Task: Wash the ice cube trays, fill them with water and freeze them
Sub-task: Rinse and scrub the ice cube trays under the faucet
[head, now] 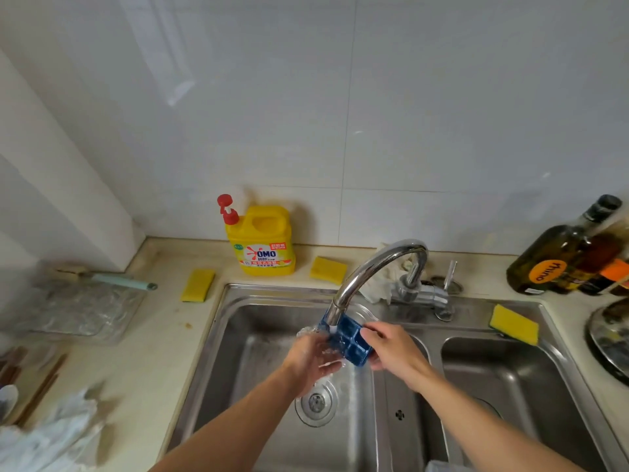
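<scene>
The blue ice cube tray [348, 342] sits directly under the mouth of the faucet [374, 267], held tilted over the left basin of the sink [218, 335], with the running stream striking its upper cells. It looks like a light moulded tray, probably somewhat flexible, and wet as it is it will likely be slick. The safest hold is therefore at the short ends, pinching rim and underside together rather than the thin cell walls, and it should be kept level once filled, or it will spill. The right hand [391, 349] reaches in from the right of the faucet and grips the tray's near right end, thumb laid over the top rim and fingers curled beneath, wrist straight and forearm angled up from the lower right. The left hand [315, 357] is just below and left of the faucet mouth, back upward, with water sheeting over it. Whether it clasps the tray's left end or only rubs against it cannot be told through the splash.
</scene>
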